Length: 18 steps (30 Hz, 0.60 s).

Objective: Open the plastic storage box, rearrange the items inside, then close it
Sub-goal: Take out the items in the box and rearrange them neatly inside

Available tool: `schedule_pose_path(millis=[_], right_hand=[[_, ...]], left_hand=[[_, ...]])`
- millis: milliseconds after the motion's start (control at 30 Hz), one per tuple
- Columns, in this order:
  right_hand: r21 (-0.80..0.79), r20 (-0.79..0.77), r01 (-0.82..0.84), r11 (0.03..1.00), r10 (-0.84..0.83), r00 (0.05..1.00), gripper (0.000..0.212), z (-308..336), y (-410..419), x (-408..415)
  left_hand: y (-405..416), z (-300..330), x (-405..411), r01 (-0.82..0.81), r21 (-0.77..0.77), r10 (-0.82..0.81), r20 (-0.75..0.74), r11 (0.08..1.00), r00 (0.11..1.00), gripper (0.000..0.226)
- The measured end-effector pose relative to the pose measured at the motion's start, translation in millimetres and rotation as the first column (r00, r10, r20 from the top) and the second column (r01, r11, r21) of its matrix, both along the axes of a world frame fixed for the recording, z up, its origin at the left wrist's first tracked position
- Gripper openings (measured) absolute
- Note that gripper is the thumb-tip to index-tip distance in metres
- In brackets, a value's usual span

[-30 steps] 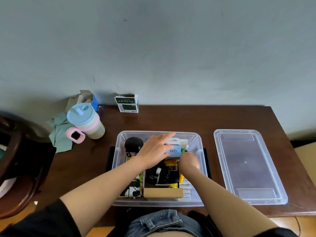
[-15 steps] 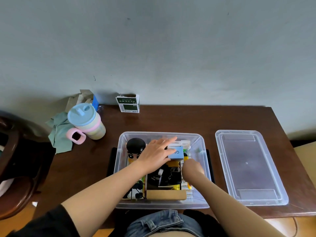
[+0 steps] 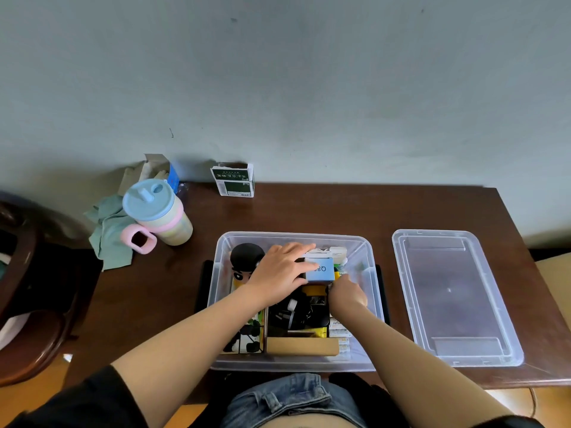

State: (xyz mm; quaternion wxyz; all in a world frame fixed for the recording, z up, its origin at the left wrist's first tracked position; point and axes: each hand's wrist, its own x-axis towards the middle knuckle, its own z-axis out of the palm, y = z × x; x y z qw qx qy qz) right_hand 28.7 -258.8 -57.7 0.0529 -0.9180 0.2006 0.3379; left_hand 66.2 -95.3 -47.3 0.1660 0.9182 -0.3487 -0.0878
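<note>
The clear plastic storage box [image 3: 372, 307] stands open on the brown table, packed with small items. Its lid [image 3: 454, 298] lies flat to the right. My left hand [image 3: 282, 271] reaches into the back of the box and holds a small blue box [image 3: 321, 270] by its left end, fingers over its top. A black-haired figure [image 3: 245, 261] stands just left of that hand. My right hand [image 3: 349, 293] is low in the right part of the box with its fingers curled; what they touch is hidden. Black cables [image 3: 293, 313] fill a cardboard tray [image 3: 302, 347] in front.
A pastel cup with a blue lid and pink handle [image 3: 157, 213] stands at the back left beside a green cloth [image 3: 108, 233]. A green-and-white carton [image 3: 234, 180] is against the wall. A dark wooden chair [image 3: 27, 291] is left of the table.
My left hand and the blue box have stayed at the back of the box. My right hand dipped toward me, then came back up next to the blue box.
</note>
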Motion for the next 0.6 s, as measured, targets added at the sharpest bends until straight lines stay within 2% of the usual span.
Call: schedule_pose_path(millis=[67, 167, 300, 500, 600], right_hand=[[-0.026, 0.013, -0.046, 0.999, 0.046, 0.999, 0.054, 2.4, -1.1, -1.5], [-0.071, 0.010, -0.305, 0.950, 0.306, 0.952, 0.046, 11.4, -8.9, -6.6], [-0.071, -0.074, -0.649, 0.758, 0.644, 0.761, 0.027, 15.9, -17.4, -20.7], [-0.066, -0.127, -0.755, 0.652, 0.745, 0.655, 0.024, 9.0, -15.0, -17.0], [-0.073, -0.130, -0.755, 0.652, 0.744, 0.655, 0.025, 7.7, -14.6, -18.6]], left_hand=[[0.6, 1.1, -0.3, -0.003, 0.003, 0.003, -0.005, 1.000, 1.000, 0.037], [1.6, 1.8, -0.6, -0.007, -0.007, 0.007, -0.028, 1.000, 1.000, 0.038], [1.8, 2.0, -1.3, -0.024, -0.026, 0.023, -0.058, 0.999, 0.998, 0.038], [2.5, 3.5, -4.2, -0.039, -0.027, 0.037, -0.073, 0.999, 0.997, 0.037], [1.8, 3.9, -3.2, -0.044, -0.033, 0.041, -0.078, 0.998, 0.996, 0.037]])
